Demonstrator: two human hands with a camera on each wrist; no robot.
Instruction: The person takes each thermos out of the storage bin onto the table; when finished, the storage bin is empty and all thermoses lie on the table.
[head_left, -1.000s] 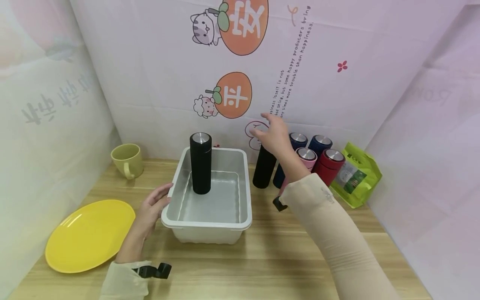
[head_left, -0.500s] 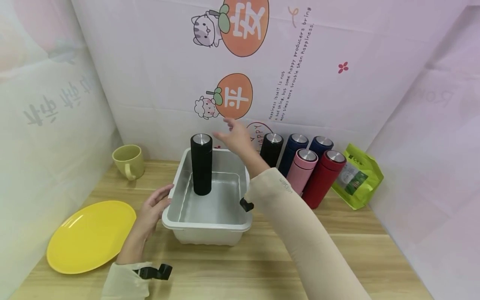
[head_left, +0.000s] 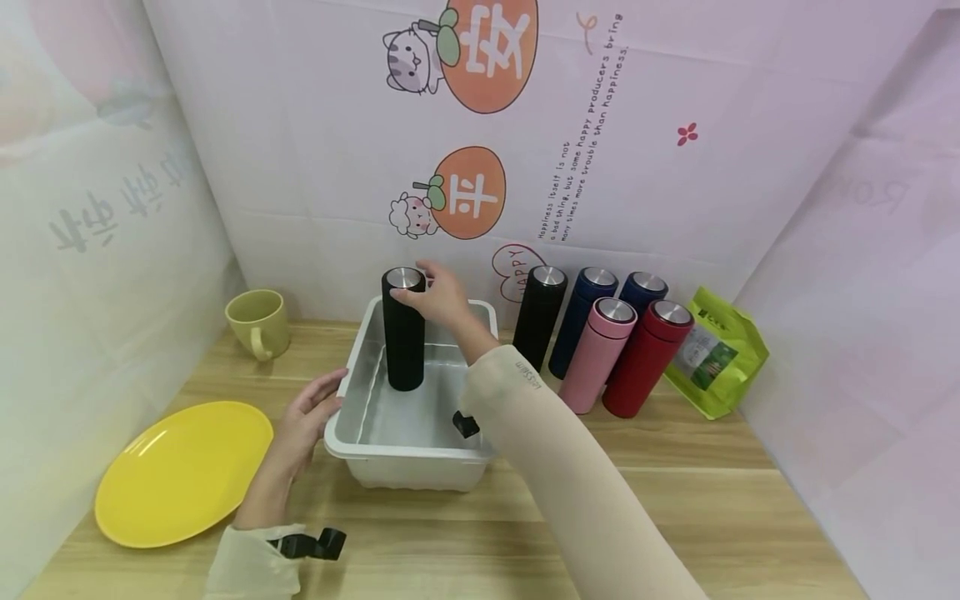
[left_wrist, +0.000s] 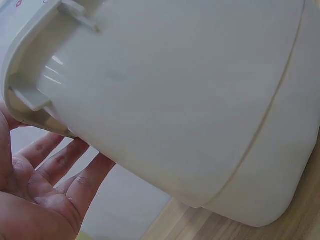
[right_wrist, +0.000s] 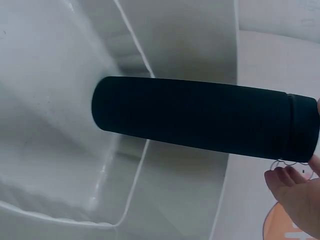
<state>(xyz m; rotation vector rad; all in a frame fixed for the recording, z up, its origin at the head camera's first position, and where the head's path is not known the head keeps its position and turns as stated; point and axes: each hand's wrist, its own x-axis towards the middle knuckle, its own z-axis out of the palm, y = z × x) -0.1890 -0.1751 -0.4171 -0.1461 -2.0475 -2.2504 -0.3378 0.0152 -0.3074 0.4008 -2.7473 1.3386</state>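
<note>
A black thermos bottle (head_left: 405,350) with a silver-topped lid stands upright inside a light grey plastic basin (head_left: 412,455). My right hand (head_left: 444,302) is at its top, thumb in front of the lid and a finger behind it. In the right wrist view, the thumb and one finger of that hand (right_wrist: 300,200) touch opposite sides of the lid, while other fingertips stay off the bottle. My left hand (head_left: 297,427) rests against the basin's left side. From the left wrist view, its nearly straight fingertips touch the wall (left_wrist: 165,100) below the rim.
Right of the basin stand another black bottle (head_left: 538,321), two navy bottles (head_left: 581,321), a pink one (head_left: 597,358) and a red one (head_left: 645,362). A green pouch (head_left: 716,354) leans beyond them. At left are a green mug (head_left: 257,323) and a yellow plate (head_left: 183,475).
My right hand has moved left, from above the bottles on the right over the basin, and down to the top of the black thermos bottle. The left hand has stayed at the basin.
</note>
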